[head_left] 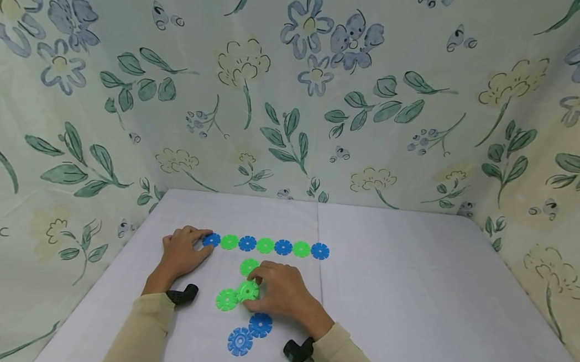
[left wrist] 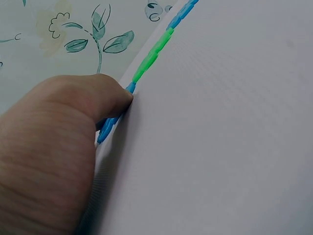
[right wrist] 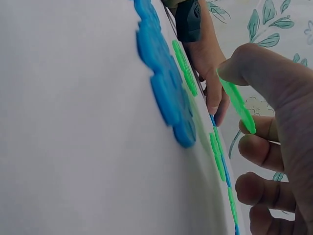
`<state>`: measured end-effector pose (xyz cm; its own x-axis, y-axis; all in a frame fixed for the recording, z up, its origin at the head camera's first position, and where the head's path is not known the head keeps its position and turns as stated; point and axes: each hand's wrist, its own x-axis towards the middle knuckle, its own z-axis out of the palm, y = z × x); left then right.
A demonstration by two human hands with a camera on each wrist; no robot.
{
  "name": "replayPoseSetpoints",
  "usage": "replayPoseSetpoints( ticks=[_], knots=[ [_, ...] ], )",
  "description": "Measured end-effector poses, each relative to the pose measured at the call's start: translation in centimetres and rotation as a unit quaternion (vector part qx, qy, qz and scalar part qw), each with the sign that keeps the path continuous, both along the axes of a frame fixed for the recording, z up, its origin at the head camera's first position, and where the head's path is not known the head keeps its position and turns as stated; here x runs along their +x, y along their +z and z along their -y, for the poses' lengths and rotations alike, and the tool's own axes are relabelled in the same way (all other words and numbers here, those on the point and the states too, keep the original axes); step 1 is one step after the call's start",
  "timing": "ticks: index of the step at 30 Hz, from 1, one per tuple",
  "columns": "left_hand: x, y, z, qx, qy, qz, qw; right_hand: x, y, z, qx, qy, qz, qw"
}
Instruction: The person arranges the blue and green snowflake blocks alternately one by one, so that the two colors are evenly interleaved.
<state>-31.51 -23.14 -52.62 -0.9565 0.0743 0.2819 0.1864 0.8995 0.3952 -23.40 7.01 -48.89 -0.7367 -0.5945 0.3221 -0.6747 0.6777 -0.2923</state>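
A row of flat, notched plastic discs, alternating blue and green, runs across the table. My left hand [head_left: 182, 253] pinches the blue disc [head_left: 211, 240] at the row's left end between thumb and forefinger; in the left wrist view the thumb lies against that disc's edge. My right hand [head_left: 283, 290] holds a green disc [head_left: 248, 291] between thumb and fingertips. The right wrist view shows this green disc [right wrist: 237, 102] raised off the table, its other fingers loosely bent. Close by lie two loose green discs, one [head_left: 249, 266] beyond it and another [head_left: 226, 299] to its left.
Two loose blue discs, one [head_left: 260, 325] partly against the other [head_left: 240, 341], lie nearer the front. The row ends at a blue disc [head_left: 320, 251] on the right. A white cloth [head_left: 412, 299] covers the table, and a flowered curtain [head_left: 293, 120] hangs behind.
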Motion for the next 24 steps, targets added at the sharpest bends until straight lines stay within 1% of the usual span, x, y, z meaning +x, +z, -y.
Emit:
replayPoseSetpoints(
  ticks=[3, 6, 12, 19, 24],
  knots=[
    [0.0, -0.1, 0.1, 0.002, -0.002, -0.003, 1.0, 0.0, 0.2, -0.1, -0.002, -0.004, 0.0, 1.0],
    [0.0, -0.1, 0.1, 0.003, -0.002, -0.003, 1.0, 0.0, 0.3, -0.2, -0.007, -0.005, -0.011, 0.9999],
    [0.0, 0.1, 0.0, 0.002, -0.001, 0.0, 1.0, -0.1, 0.8, -0.4, -0.049, 0.014, -0.046, 0.9976],
    [0.0, 0.1, -0.1, -0.002, 0.0, 0.004, 1.0, -0.1, 2.1, -1.0, -0.093, 0.022, -0.071, 0.9929],
    [0.0, -0.1, 0.0, -0.006, 0.002, 0.001, 1.0, -0.3, 3.4, -1.7, -0.117, 0.011, -0.11, 0.9869]
  ],
)
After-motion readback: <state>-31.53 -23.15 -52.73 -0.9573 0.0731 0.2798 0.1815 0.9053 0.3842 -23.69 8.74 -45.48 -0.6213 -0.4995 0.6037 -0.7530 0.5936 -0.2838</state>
